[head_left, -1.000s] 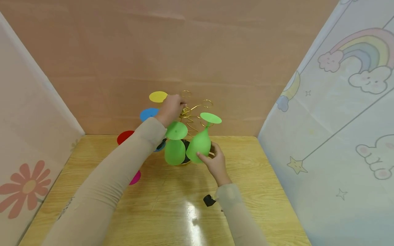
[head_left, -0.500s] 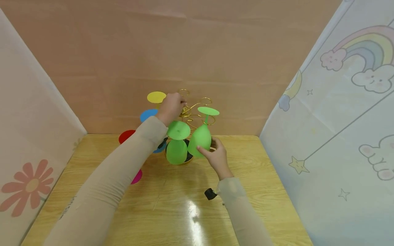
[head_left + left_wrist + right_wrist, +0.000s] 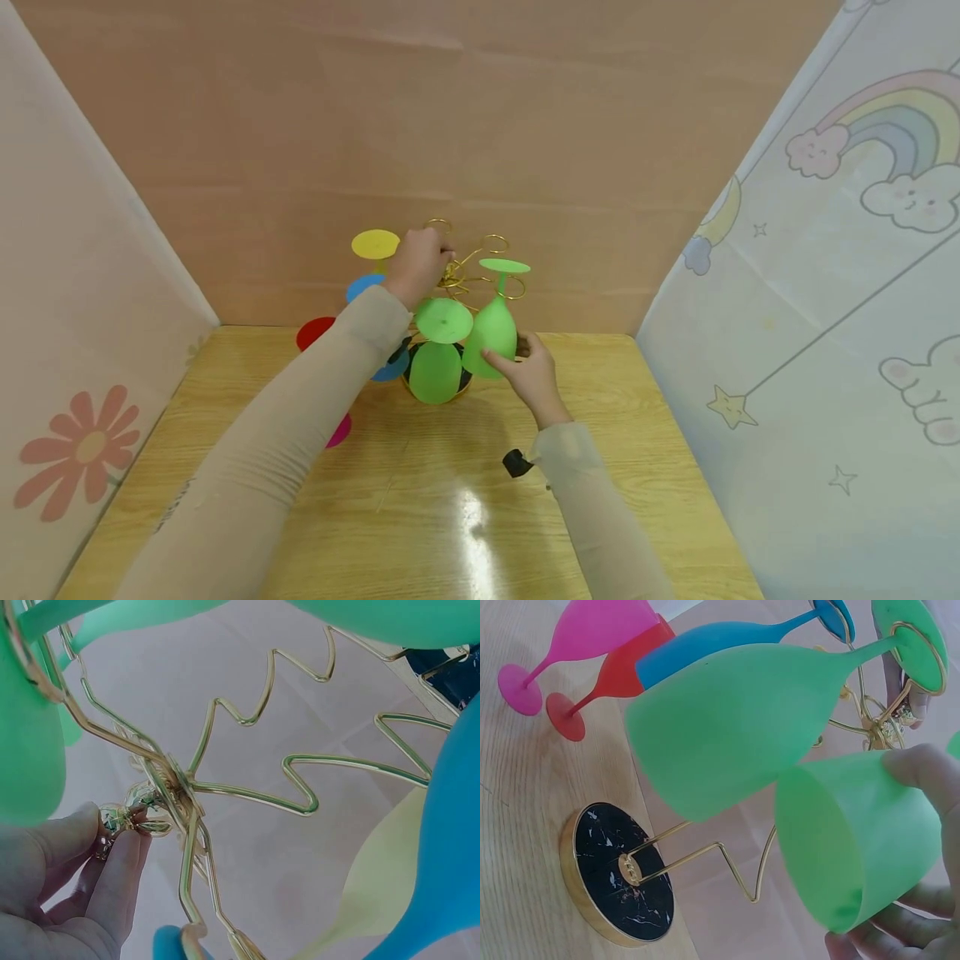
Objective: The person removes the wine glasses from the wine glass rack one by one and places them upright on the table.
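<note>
Gold wire stand (image 3: 184, 784), its black base (image 3: 606, 870) flecked white, green goblets (image 3: 724, 720) at its front and right, yellow goblet (image 3: 375, 244), blue goblets (image 3: 724, 646), red goblet (image 3: 622, 671), magenta goblet (image 3: 600, 628) to its left, honey wood-grain tabletop (image 3: 420, 533) under it, tan wall (image 3: 465, 125) behind it

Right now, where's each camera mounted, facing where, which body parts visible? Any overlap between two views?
Head: worn on the head, looks forward and down at the table; both sleeves, left grip and right grip show.
Left wrist: worn on it, looks at the gold rack; the left grip shows, pinching a gold knob.
Right wrist: likewise, looks at the green goblet and black base; the right grip shows, holding the goblet, plus part of the left grip.
Head and right wrist share the held goblet and both grips.
</note>
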A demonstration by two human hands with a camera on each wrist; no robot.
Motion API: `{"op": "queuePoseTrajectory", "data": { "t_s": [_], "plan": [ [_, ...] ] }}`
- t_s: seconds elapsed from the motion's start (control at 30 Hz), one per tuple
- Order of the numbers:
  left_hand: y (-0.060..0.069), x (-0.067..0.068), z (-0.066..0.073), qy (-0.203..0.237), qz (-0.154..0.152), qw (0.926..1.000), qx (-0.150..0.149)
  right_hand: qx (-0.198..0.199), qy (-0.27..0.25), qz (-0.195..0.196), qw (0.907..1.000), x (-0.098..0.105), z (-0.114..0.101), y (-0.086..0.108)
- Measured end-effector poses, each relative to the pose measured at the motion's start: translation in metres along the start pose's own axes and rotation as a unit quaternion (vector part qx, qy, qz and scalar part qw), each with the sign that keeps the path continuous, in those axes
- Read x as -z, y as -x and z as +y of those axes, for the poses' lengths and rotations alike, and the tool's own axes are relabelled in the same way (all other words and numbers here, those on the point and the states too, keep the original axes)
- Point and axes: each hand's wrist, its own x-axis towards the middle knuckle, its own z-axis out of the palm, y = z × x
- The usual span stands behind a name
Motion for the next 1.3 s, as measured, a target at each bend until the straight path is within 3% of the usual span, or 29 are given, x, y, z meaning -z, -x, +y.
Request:
{"op": "queuePoseTrajectory", "data": {
  "t_s": [0.57,0.9,1.3],
  "plan": [
    [0.001,0.002,-0.001,0.006,-0.005,0.9998,0.021,0.010,0.043,-0.011,0.9990,-0.001,-0.010,-0.004],
    [0.001,0.002,-0.001,0.013,0.002,0.9995,0.028,0.024,0.032,-0.019,0.9990,0.001,-0.014,-0.001],
    [0.001,0.003,-0.003,0.005,0.024,0.9997,0.009,0.059,0.024,-0.006,0.9980,0.006,-0.012,0.005]
  ]
}}
